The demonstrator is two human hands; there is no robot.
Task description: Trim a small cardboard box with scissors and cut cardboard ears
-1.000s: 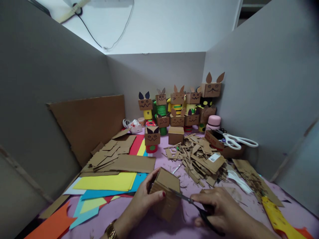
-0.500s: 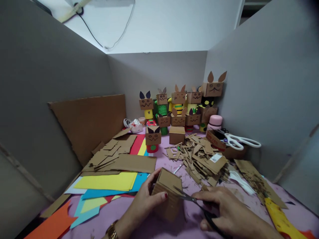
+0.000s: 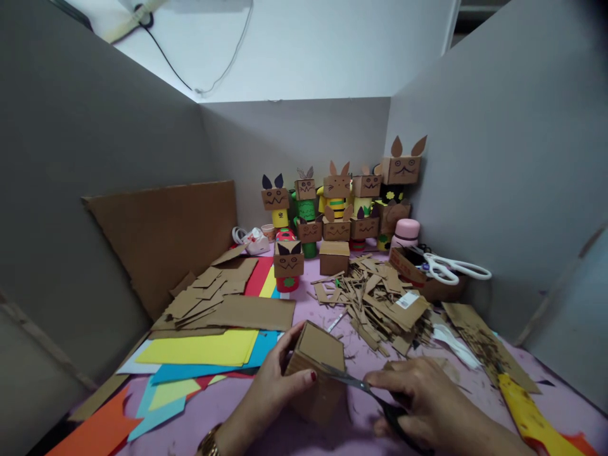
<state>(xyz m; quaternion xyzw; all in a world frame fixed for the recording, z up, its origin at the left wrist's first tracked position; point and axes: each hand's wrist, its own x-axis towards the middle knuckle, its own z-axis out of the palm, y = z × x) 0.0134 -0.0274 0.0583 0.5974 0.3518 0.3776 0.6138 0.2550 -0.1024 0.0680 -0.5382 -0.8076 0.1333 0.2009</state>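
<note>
A small cardboard box [image 3: 321, 348] is tilted at the lower middle, above the purple tabletop. My left hand [image 3: 280, 383] grips its left side, with the thumb across the near face and the fingers behind. My right hand [image 3: 415, 399] holds black-handled scissors [image 3: 351, 380]. Their blades look closed together and lie against the upper edge of the box, with the tips near its top face. Whether the blades cut into the cardboard cannot be made out.
Cardboard scraps [image 3: 375, 297] lie behind my right hand. Coloured paper [image 3: 199, 348] and cardboard sheets [image 3: 213, 291] are at left. Box-headed figures [image 3: 336, 187] stand at the back. White scissors [image 3: 451, 267] rest in a box at right, and a yellow item [image 3: 527, 411] lies lower right.
The scissor blades have closed and their tips have shifted left along the box's upper edge. My left hand still grips the box. The whole view has shifted slightly.
</note>
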